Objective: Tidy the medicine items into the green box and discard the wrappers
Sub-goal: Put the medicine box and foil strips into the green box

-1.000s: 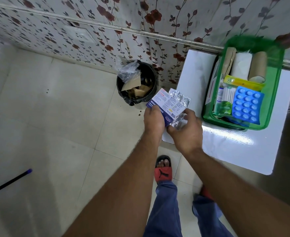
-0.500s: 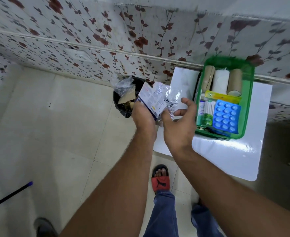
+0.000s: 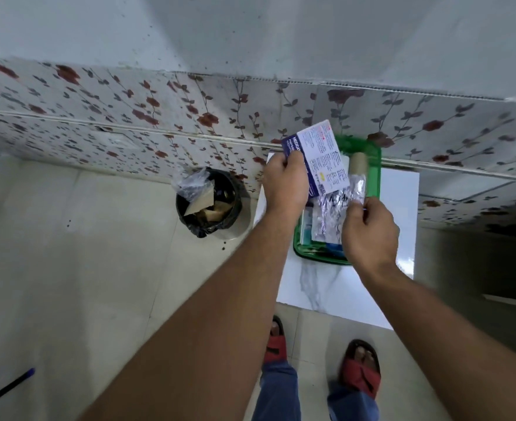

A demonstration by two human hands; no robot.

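Your left hand (image 3: pixel 284 185) grips a white and blue medicine box (image 3: pixel 317 156), and your right hand (image 3: pixel 369 229) pinches a shiny silver pill strip (image 3: pixel 337 208) just beside it. You hold both above the green box (image 3: pixel 372 165), which sits on the white bench (image 3: pixel 399 208). A black bin (image 3: pixel 208 202) with wrappers stands on the floor to the left.

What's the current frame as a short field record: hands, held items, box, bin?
left hand: grips a white and blue medicine carton, raised over the box
right hand: pinches a silver foil blister strip beside the carton
green box: on the white table, mostly hidden by the hands; a cardboard roll shows inside
bin: black-lined, on the floor left of the table, holds cardboard scraps and plastic
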